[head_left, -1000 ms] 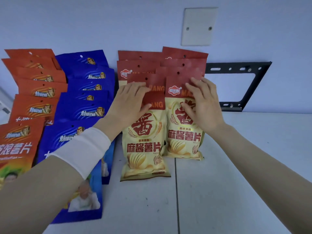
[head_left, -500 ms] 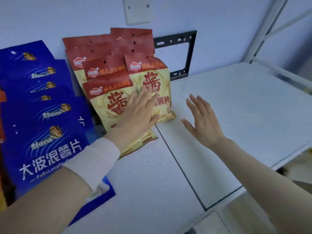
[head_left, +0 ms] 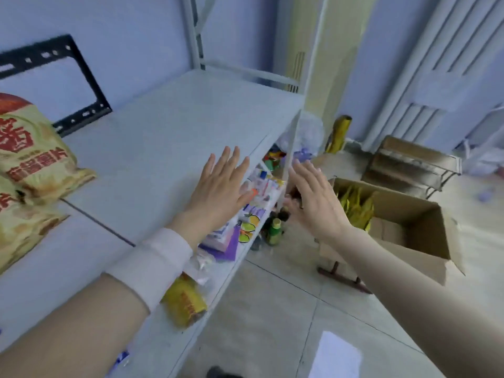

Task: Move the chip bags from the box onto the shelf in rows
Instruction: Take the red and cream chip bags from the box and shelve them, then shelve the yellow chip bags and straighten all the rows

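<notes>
Yellow chip bags with red tops (head_left: 32, 156) lie at the far left of the white shelf (head_left: 174, 126). My left hand (head_left: 221, 189) hovers flat, fingers straight, over the shelf's front edge and holds nothing. My right hand (head_left: 313, 200) is spread and empty in the air past the shelf, between its front post and the cardboard box (head_left: 409, 230). The open box stands on the floor at the right with several yellow bags (head_left: 354, 203) upright inside it.
A lower shelf (head_left: 231, 241) holds colourful packets, small bottles and a yellow bag (head_left: 185, 301). A black metal bracket (head_left: 81, 85) hangs on the wall behind the shelf. A wire rack (head_left: 411, 165) and a radiator stand at the right. A white sheet (head_left: 335, 356) lies on the tiled floor.
Both hands let go of the red-topped bags and swung right, off the shelf toward the box. The view turned right and down, so the box and floor now show.
</notes>
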